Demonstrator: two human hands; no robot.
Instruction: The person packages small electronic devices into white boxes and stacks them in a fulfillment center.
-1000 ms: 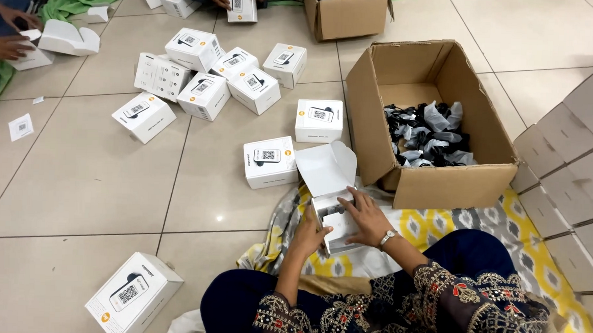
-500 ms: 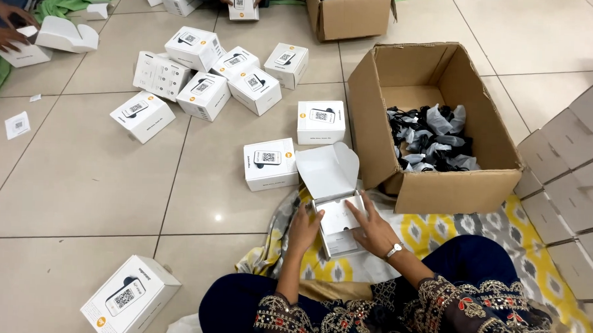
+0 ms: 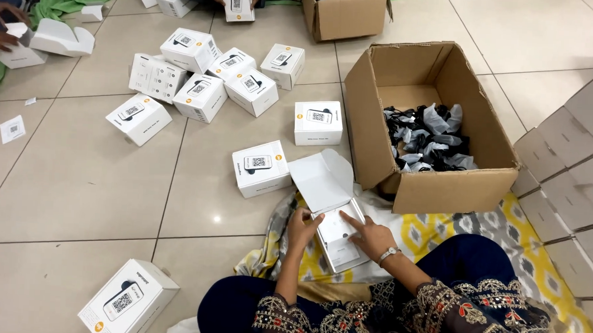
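1. Fingers of the left hand [image 3: 301,227] curl around the open white box [image 3: 338,243]'s near edge; the right hand [image 3: 371,236] lies flat, fingers extended onto its contents.
2. It rests on the patterned cloth [image 3: 439,227], beside the cardboard carton [image 3: 429,125].
3. Probably light, thin card that dents easily; best held by its side walls.

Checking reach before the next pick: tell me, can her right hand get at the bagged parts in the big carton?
Probably yes. The right hand rests on the open white box, beside the carton, whose top is open; only its near wall stands between hand and bagged parts.
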